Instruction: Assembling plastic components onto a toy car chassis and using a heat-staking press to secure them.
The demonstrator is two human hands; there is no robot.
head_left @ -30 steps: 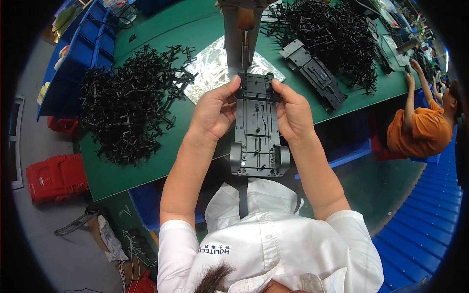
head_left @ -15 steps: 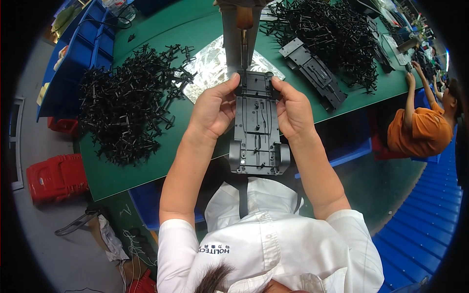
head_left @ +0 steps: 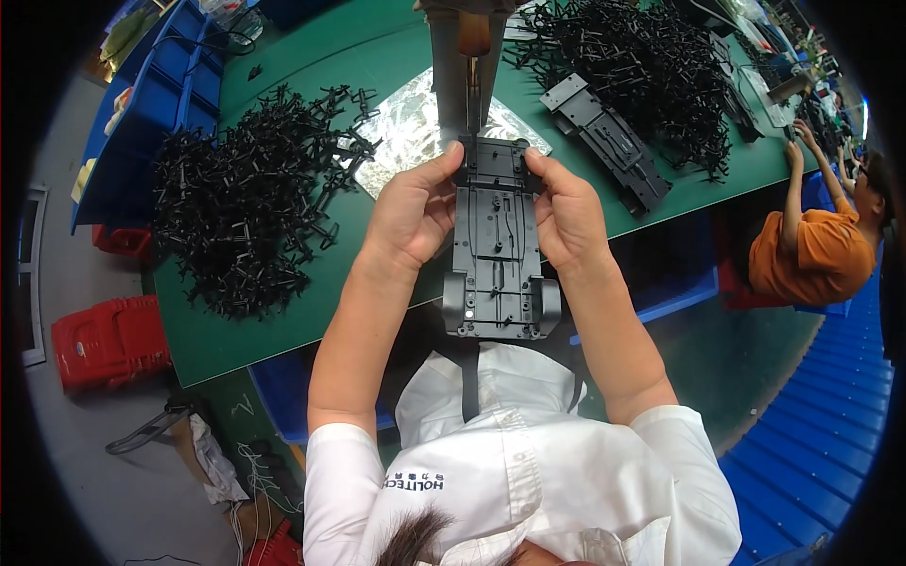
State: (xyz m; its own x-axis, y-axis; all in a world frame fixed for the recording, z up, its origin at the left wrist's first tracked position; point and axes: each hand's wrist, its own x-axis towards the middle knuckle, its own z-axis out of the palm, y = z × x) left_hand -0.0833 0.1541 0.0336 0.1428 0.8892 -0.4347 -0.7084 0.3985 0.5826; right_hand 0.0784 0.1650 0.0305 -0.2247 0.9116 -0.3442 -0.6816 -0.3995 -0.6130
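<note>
Left hand (head_left: 411, 212) and right hand (head_left: 566, 217) clasp the dark grey plastic toy-car chassis (head_left: 497, 255) above the green desk (head_left: 311, 66), its 12 o'clock end under the upright press tool (head_left: 469, 66); squareness there looks critical.

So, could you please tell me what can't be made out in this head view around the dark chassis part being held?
- Far end of the dark chassis part: hidden under the upright tool.
- Tool's top: cut off by the upper edge.
- Fingertips of the left hand and right hand: curled behind the part.
- Black plastic pieces: too tangled to tell singly.
</note>
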